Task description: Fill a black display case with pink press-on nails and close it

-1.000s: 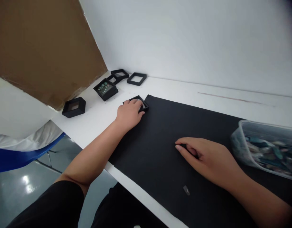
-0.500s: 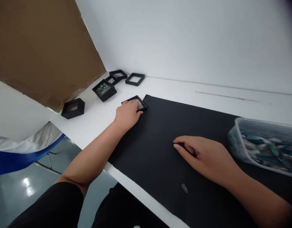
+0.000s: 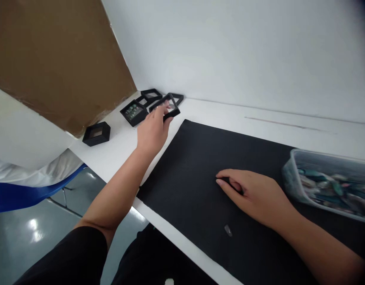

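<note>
My left hand [image 3: 154, 130] grips a black display frame [image 3: 175, 112] with a clear window, lifted and tilted above the white table. Another black frame lies partly hidden behind it. My right hand [image 3: 258, 194] rests on a black mat [image 3: 197, 162], with thumb and index fingertips pinched together; whatever may be between them is too small to make out. Closer to the mat's front edge lies a small clear chip [image 3: 228, 230], apart from both hands.
A clear plastic tub [image 3: 295, 174] of teal and brown pieces stands at the right. Left of the mat are a frame holding greenish pieces [image 3: 133, 112], a black frame [image 3: 151, 94] by the wall, and thick black frames [image 3: 103, 134] near the table's left edge.
My left hand has picked the black display frame up from the mat's far left corner and carried it back towards the other frames. My right hand stays put.
</note>
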Demonstrator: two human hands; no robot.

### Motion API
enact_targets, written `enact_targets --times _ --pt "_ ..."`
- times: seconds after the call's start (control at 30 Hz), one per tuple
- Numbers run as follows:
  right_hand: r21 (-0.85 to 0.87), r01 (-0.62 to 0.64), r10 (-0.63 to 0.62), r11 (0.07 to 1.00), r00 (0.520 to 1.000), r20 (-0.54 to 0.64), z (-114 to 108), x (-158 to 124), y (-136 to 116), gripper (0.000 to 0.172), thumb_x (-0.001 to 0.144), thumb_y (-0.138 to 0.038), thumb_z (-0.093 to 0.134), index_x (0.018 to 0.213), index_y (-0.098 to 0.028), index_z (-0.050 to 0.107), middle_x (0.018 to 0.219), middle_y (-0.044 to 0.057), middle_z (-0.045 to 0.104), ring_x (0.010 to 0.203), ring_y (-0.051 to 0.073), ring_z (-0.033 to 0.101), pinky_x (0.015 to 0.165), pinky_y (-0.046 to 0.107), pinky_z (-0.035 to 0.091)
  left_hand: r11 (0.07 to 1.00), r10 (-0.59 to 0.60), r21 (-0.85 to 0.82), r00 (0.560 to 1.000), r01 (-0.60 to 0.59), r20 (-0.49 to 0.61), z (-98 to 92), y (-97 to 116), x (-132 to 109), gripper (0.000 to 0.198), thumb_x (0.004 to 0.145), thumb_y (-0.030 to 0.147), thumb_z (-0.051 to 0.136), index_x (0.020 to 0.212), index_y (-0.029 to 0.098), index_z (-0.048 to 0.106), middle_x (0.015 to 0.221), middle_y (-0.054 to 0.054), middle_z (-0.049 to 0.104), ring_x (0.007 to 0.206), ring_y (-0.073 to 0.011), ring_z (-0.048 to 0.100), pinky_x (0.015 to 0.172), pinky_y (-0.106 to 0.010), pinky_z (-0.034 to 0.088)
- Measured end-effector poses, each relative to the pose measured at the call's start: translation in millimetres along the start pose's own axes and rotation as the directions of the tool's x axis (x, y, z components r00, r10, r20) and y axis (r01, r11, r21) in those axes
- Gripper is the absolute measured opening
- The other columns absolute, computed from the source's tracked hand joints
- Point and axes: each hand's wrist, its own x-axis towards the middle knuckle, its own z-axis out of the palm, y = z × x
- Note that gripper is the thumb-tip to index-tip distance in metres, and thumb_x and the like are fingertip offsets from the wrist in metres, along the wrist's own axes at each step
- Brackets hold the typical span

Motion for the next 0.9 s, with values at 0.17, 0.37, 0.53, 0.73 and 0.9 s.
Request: enact_targets --times 0.17,0.37,0.53,0.73,0.9 --pt "0.001 0.024 -0.024 1.000 1.000 -0.001 -0.4 0.7 -1.2 0.023 0.098 -0.038 0.051 0.102 -0.026 0.070 0.067 -0.003 0.063 0.061 0.013 0.063 0.056 0.025 0.042 0.997 0.071 0.036 0.985 -0.066 -0.155 -15.2 -21.7 5.1 0.028 0.102 0.037 0.048 0.123 0.020 0.054 0.127 -0.010 0.068 0.123 -0.0283 0.062 0.098 -0.037 0.051" --pt "-0.013 0.026 -0.026 1.000 1.000 0.004 0.4 1.3 -1.4 0.020 0.097 -0.038 0.053 0.103 -0.027 0.068 0.069 -0.003 0.063 0.062 0.014 0.062 0.056 0.025 0.041 0.974 0.088 0.220 0.989 -0.061 -0.117 -38.4 -62.9 28.7 0.031 0.100 0.038 0.047 0.124 0.020 0.057 0.133 -0.012 0.064 0.125 -0.0310 0.059 0.103 -0.041 0.049" --pt "-0.019 0.033 -0.033 0.999 0.999 0.010 1.0 1.1 -1.6 0.020 0.097 -0.037 0.052 0.102 -0.027 0.068 0.069 -0.003 0.063 0.062 0.014 0.061 0.056 0.025 0.040 0.959 -0.094 0.267 0.995 0.095 -0.018 -37.2 -99.3 54.3 0.034 0.098 0.036 0.046 0.127 0.020 0.056 0.138 -0.013 0.059 0.127 -0.0318 0.057 0.103 -0.043 0.049" --pt "-0.019 0.028 -0.028 0.999 1.000 0.004 0.8 0.0 -1.0 0.019 0.097 -0.038 0.053 0.103 -0.027 0.068 0.068 -0.003 0.062 0.064 0.014 0.063 0.058 0.026 0.041 0.958 -0.154 0.257 0.983 0.126 0.095 -17.6 -115.0 61.5 0.028 0.090 0.038 0.058 0.113 0.023 0.064 0.126 -0.009 0.066 0.114 -0.0298 0.062 0.098 -0.041 0.051" --pt "-0.010 0.024 -0.024 1.000 1.000 0.014 -0.1 0.5 -1.6 0.019 0.097 -0.037 0.053 0.103 -0.028 0.068 0.068 -0.003 0.063 0.064 0.014 0.063 0.058 0.026 0.041 0.953 -0.156 0.274 0.985 0.132 0.069 -13.3 -119.3 61.7 0.033 0.091 0.040 0.053 0.118 0.024 0.065 0.131 -0.009 0.064 0.123 -0.0324 0.058 0.103 -0.044 0.049"
